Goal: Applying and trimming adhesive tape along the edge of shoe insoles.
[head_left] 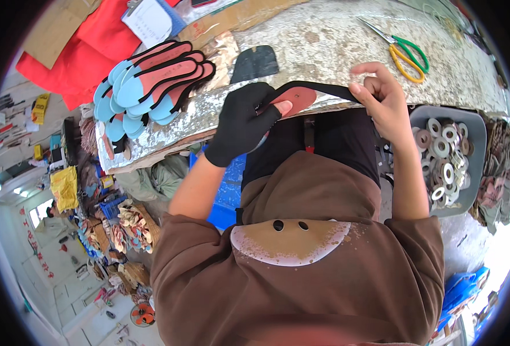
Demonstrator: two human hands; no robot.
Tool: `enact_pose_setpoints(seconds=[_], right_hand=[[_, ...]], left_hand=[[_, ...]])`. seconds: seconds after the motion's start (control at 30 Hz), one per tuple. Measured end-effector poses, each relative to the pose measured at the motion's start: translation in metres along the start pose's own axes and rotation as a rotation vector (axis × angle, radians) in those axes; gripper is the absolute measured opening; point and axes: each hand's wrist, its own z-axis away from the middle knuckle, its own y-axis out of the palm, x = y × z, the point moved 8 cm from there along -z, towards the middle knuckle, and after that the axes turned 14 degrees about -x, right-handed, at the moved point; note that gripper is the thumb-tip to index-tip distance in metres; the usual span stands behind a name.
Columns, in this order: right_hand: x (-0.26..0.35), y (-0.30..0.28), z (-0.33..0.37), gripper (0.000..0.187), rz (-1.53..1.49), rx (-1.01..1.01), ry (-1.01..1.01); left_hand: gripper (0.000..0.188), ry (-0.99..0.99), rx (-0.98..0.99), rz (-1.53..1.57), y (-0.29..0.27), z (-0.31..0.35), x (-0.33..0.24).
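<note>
My left hand, in a black glove with the thumb tip bare, grips a red insole just over the near edge of the bench. Most of that insole is hidden behind the glove. A black binding strip runs along the insole's upper edge and stretches across to the right. Its far end is pinched between the thumb and fingers of my bare right hand. To the left, a pile of red and light-blue insoles with black edging lies on the bench.
Scissors with green and yellow handles lie on the worn bench, near a dark flat piece. At my right stands a grey bin of ring-shaped rolls. A blue crate is below the bench.
</note>
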Motion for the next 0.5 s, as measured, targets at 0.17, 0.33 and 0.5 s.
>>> enact_pose_setpoints(seconds=[0.17, 0.33, 0.5], right_hand=[[0.016, 0.035, 0.018, 0.007, -0.311, -0.05, -0.02], [0.045, 0.081, 0.028, 0.009, -0.224, -0.058, -0.077], [0.072, 0.099, 0.022, 0.011, 0.123, -0.06, -0.386]], left_hand=[[0.021, -0.211, -0.335, 0.382, -0.011, 0.028, 0.001], [0.022, -0.339, -0.528, 0.659, -0.015, 0.032, 0.004], [0.028, -0.234, -0.681, 0.787, -0.012, 0.033, -0.007]])
